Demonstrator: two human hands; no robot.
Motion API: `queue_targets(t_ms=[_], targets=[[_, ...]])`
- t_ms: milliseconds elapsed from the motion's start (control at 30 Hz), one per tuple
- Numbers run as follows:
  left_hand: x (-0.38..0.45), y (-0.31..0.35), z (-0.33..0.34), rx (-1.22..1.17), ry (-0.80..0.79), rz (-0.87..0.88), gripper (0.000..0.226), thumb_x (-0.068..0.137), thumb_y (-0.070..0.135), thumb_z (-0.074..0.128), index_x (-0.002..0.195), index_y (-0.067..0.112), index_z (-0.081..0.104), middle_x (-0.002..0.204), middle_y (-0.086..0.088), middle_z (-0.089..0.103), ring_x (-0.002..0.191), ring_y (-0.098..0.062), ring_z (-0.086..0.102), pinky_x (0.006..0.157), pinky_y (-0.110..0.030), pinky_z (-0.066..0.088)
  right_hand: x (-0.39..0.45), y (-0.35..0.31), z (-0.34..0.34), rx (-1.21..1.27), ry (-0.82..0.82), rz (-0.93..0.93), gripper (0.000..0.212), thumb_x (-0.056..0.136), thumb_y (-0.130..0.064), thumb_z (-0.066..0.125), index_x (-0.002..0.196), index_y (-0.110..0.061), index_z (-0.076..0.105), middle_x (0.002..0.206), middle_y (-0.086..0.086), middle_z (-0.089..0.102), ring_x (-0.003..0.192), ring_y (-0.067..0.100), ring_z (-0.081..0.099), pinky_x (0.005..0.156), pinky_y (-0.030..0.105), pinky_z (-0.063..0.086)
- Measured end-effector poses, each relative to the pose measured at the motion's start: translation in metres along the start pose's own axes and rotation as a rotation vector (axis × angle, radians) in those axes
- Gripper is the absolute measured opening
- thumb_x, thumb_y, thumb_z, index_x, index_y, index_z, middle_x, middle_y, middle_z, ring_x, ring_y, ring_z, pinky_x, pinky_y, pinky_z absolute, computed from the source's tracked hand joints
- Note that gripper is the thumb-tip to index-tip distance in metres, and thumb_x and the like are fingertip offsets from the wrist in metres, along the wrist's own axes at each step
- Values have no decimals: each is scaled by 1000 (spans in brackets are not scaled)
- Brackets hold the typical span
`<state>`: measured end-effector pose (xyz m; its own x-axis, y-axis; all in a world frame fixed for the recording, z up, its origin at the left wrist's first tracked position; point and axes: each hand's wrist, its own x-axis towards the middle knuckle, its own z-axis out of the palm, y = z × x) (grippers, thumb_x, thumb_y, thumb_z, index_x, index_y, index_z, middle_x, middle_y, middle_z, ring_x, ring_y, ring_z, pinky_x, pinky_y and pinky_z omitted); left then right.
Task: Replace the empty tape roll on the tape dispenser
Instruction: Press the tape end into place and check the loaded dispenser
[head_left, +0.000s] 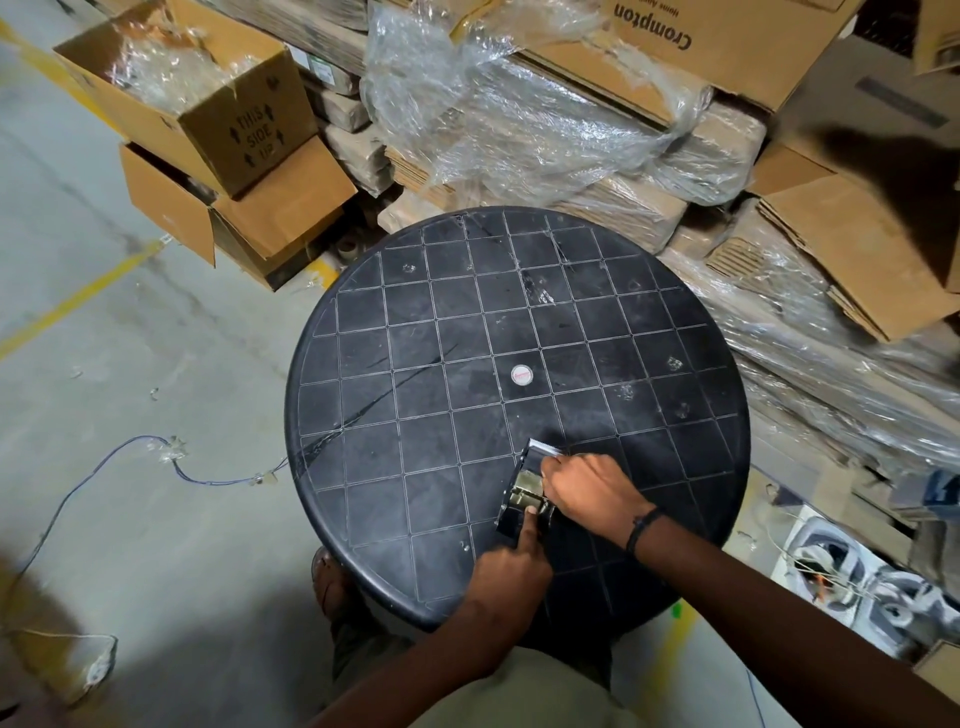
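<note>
A black tape dispenser with a metal roller and a serrated blade end lies on the near right part of the round black table. My right hand covers its right side and grips it from above. My left hand comes up from below, its fingers touching the dispenser's near end at the roller. The hands hide whatever roll sits on the dispenser. No separate tape roll shows on the table.
Open cardboard boxes stand on the floor at the far left. Shrink-wrapped stacks of flattened cartons crowd the far and right sides of the table. A thin wire trails over the concrete floor at the left.
</note>
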<state>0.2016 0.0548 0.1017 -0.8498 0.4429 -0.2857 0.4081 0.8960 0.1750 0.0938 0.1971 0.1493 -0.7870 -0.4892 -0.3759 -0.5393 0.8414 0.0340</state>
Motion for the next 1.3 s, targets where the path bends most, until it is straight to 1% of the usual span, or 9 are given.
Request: queue_targets(t_ms=[100,233,433,667,800,900,1000,1100,1300], targets=[[1,0,-1,8,-5,0,33,38,17,91,66,12,75,126,-16,68,24,-14,45,28,-21,31,3,-4,-3,57,1,89,25,99,-22,38,105,-11,60,94,13,74,87,36,72,69,38,52],[2,0,0,12,-24,-6,33,35,18,91,64,15,76,125,-14,69,24,-14,44,28,-21,31,11,-10,-1,86,-42,179,19,94,-16,45,99,-14,63,88,12,74,84,35,73,71,44,60],[5,0,-2,-26,-47,-31,31,31,22,92,53,16,70,120,-12,72,23,-14,45,27,-21,31,20,-10,9,82,-104,199,10,90,-16,56,88,-19,65,82,8,72,80,33,73,66,45,61],[4,1,-4,-43,-62,-39,31,30,22,92,53,16,71,120,-11,72,23,-15,45,26,-22,31,15,-15,9,36,-157,212,13,87,-11,59,89,-19,68,88,6,73,86,31,73,73,41,60],[4,1,-5,-34,-59,-36,31,32,22,93,52,16,70,120,-10,72,23,-14,44,26,-20,31,12,-15,3,42,-173,235,16,86,-8,57,92,-16,69,90,8,74,86,33,73,71,46,61],[4,0,-3,-10,-72,-29,31,33,22,92,58,18,74,122,-10,71,23,-13,44,26,-20,31,12,-10,3,26,-130,148,20,86,-8,51,101,-15,63,89,6,73,79,31,72,67,46,60],[3,0,-5,-9,-77,-38,32,31,22,91,57,18,73,122,-10,71,24,-13,45,26,-21,32,13,-4,-3,-49,-75,-25,28,92,-13,45,117,-10,57,98,8,72,86,31,71,66,35,51],[4,0,-9,-19,-87,-42,33,28,22,92,53,16,71,119,-10,72,24,-14,45,25,-22,31,15,2,-11,-101,-50,-127,26,93,-18,44,109,-12,62,101,7,72,88,31,70,63,35,41],[3,2,-13,-10,-121,-44,39,23,21,92,56,13,74,114,-13,74,23,-14,45,23,-23,31,18,17,-11,-75,-29,-270,30,97,-28,36,103,-12,61,94,9,70,81,31,68,63,36,44]])
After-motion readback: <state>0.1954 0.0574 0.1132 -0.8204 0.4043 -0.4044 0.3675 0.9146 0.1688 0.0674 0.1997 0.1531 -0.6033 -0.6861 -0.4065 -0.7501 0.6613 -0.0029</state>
